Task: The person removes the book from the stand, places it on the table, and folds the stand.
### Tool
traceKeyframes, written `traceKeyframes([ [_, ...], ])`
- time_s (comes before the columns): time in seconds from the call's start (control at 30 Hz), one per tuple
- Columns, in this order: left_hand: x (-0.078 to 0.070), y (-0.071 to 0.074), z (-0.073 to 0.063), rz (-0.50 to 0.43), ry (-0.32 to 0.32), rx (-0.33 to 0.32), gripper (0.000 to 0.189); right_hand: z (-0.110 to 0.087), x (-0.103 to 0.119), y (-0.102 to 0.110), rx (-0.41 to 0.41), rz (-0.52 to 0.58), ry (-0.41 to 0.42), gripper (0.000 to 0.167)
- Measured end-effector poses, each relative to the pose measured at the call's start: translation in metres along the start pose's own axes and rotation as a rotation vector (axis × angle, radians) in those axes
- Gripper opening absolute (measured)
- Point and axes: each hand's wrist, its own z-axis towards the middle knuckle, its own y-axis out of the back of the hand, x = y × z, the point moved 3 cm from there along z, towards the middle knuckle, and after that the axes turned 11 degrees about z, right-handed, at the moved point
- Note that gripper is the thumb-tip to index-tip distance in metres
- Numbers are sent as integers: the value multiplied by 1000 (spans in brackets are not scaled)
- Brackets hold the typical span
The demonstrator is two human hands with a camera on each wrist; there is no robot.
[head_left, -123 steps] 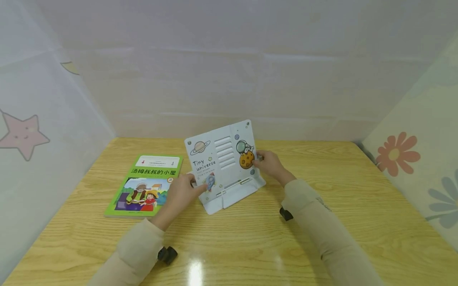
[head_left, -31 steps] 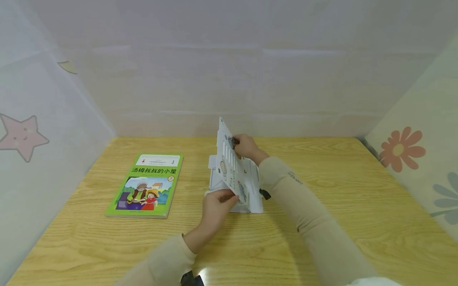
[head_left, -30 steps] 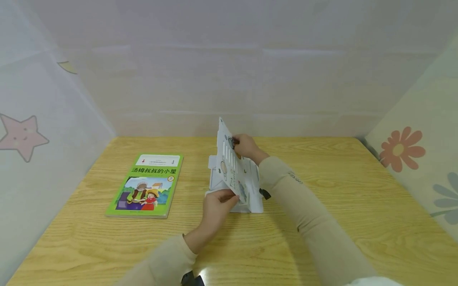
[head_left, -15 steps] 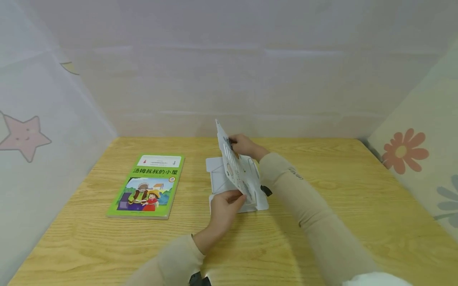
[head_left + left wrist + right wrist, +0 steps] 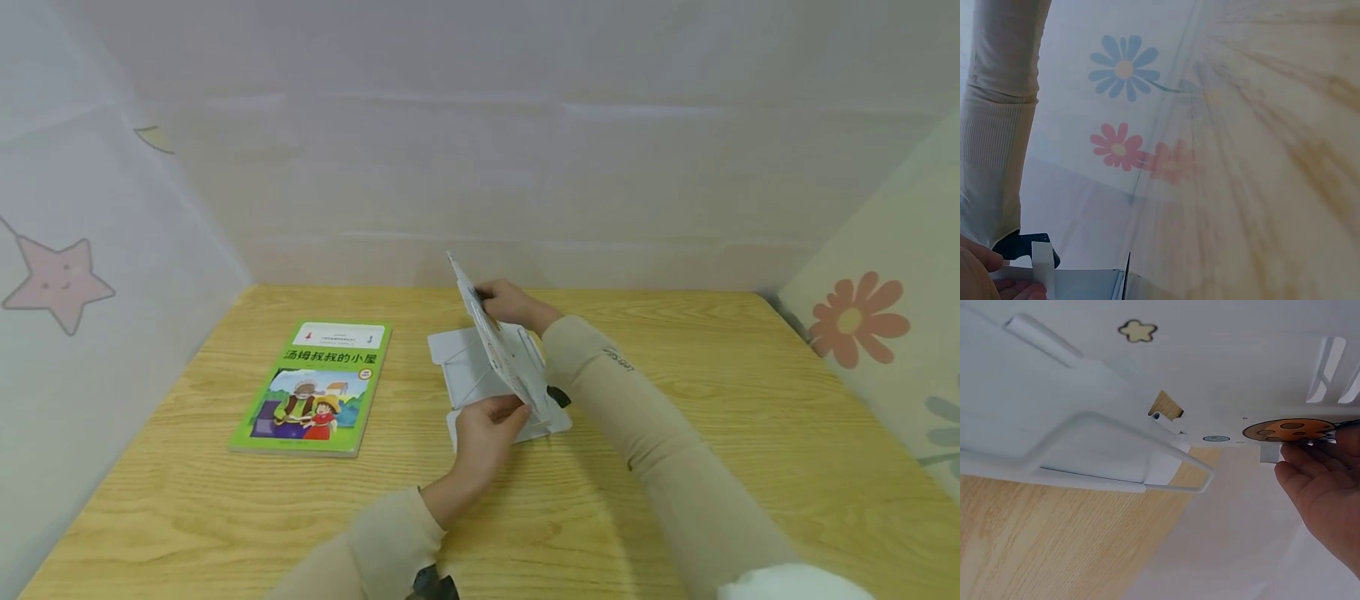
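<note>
A white metal book stand [image 5: 491, 340] with printed pictures is at the middle of the table, its front panel raised and seen almost edge-on. Its back plate [image 5: 467, 367], with a wire brace, lies low behind and left of the panel. My left hand [image 5: 480, 442] pinches the panel's near lower edge between thumb and fingers. Higher up, my right hand [image 5: 513, 302] grips the panel's far edge. The right wrist view shows the panel's vents and orange planet beside the right hand [image 5: 1329, 481], and a bent wire page holder [image 5: 1129, 440]. Some fingertips are hidden behind the panel.
A green picture book [image 5: 309, 392] lies flat on the wooden table [image 5: 187, 500], left of the stand. A pale sheet [image 5: 525, 167] hangs behind the table. More sheets with star and flower prints stand at both sides.
About four seconds ago the panel faced me, a hand on each side. It has turned edge-on, with the back plate opened out. Over the last second my left hand and the panel's foot shifted right.
</note>
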Motion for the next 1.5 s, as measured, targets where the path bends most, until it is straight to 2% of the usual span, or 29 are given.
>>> traceKeyframes([
  [0.23, -31, 4, -8, -4, 9, -6, 16, 1, 1, -1, 8, -4, 28, 36],
  [0.43, -35, 5, -10, 9, 19, 14, 16, -1, 2, 0, 7, 1, 31, 34],
  [0.5, -33, 7, -10, 6, 5, 28, 16, -2, 2, 1, 4, 15, 20, 35],
  [0.6, -24, 6, -7, 2, -25, 55, 15, -5, 3, 5, -14, 44, -19, 40],
  [0.77, -6, 5, -2, 48, -121, 99, 13, -13, 3, 14, -58, 101, -50, 46],
  [0.93, -2, 14, 2, 56, -181, 203, 19, -26, 5, 17, -49, 128, 3, 47],
  [1.07, 2, 25, 11, 82, -181, 272, 23, -42, 8, 17, -34, 144, 78, 47],
  [1.23, 7, 44, 26, 143, -142, 230, 24, -59, 7, 15, -29, 183, 136, 46],
  [1.33, 9, 55, 37, 216, -133, 191, 25, -68, 4, 14, -29, 215, 165, 46],
  [1.5, 17, 70, 57, 349, -122, 152, 29, -83, 3, 10, -48, 268, 167, 48],
])
